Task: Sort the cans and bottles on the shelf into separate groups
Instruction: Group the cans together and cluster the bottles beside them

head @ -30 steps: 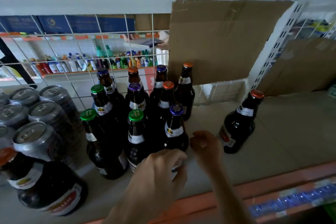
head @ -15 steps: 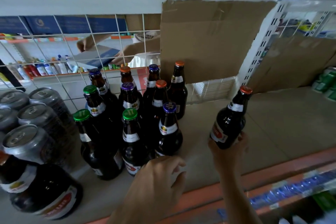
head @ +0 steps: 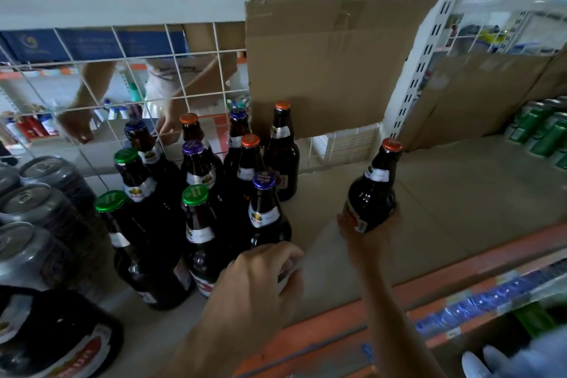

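Head view, shelf with sorting part done: the grey cans stand together at far left, the bottle cluster just beside them toward the middle, and a lone bottle with an orange cap stands well apart to the right on bare shelf. Right hand is on that lone bottle, fingers and thumb wrapped round its lower body from the near side, palm under the label. The bottle's long axis is near upright, neck leaning a little up and right in this wide view, base seemingly on or just off the shelf, cannot tell which. Left hand sits at the front of the cluster, fingers curled down by the base of the blue-capped bottle; whether it grips anything, cannot tell. Key relation: the cluster lies to the left of the held bottle, with open shelf between, so the likely move is a carry or slide leftward, kept upright; the left hand is nearer the cluster, perhaps steadying it. Versus 1.0 s ago: the right hand was then short of the lone bottle, curled on nothing; by 0.5 s ago it had reached the base; now the grasp is closed. The bottle has not visibly shifted along the shelf and the left hand has hardly moved. Behind the wire grid, another person's arms have come into view
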The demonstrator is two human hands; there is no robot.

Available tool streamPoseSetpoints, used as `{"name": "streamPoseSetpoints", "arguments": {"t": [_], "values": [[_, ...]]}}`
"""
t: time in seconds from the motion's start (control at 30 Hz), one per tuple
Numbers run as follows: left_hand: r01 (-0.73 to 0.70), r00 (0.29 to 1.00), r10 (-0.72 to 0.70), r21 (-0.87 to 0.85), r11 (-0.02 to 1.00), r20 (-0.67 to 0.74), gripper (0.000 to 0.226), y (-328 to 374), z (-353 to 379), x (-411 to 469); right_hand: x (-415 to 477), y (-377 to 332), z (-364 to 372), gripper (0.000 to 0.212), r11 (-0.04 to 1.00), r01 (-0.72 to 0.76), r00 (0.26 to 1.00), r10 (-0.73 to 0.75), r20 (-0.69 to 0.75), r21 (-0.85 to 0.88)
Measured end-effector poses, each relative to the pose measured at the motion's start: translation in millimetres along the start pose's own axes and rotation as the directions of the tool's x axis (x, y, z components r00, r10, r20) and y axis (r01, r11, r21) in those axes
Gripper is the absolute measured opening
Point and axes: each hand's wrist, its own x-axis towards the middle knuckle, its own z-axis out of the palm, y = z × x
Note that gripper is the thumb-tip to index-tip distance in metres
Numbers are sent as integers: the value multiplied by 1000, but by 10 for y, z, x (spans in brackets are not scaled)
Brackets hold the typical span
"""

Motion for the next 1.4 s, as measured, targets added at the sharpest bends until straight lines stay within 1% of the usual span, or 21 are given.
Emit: {"name": "streamPoseSetpoints", "arguments": {"t": [0.07,0.23,0.33,0.43,0.57,0.67,0.8,1.03,1.2,1.4], "values": [[5,1000,-5,-3,1000,7,17,3,17,9,36,32,-13,110,1000,19,1000,-19,-4,2],[27,1000,-27,-26,999,-1,19,-24,51,-1,221,118,-45,77,1000,8,1000,-8,-9,-7],[32,999,-32,-27,999,8,18,-56,72,-8,255,141,-29,72,1000,7,999,-7,37,-7],[35,999,-35,-16,999,-8,23,-77,90,3,205,79,37,67,1000,6,992,-3,130,-28],[60,997,-62,-43,997,-37,30,-66,68,-10,141,-125,178,72,996,48,961,-27,274,-71],[80,995,-84,-75,994,-46,31,-68,25,-51,126,-202,301,74,995,57,937,-27,349,-78],[108,991,-112,-63,992,-69,37,-109,-28,-127,102,-242,416,73,995,73,923,-42,383,-68],[133,988,-136,-48,990,-74,36,-138,-76,-185,38,-284,525,73,998,64,905,-46,424,-28],[156,981,-158,-33,987,-116,33,-168,-59,-231,30,-307,556,70,998,68,893,-58,447,-5],[176,980,-179,-40,984,-90,35,-203,-39,-276,34,-316,571,69,994,109,864,-97,494,4]]}}
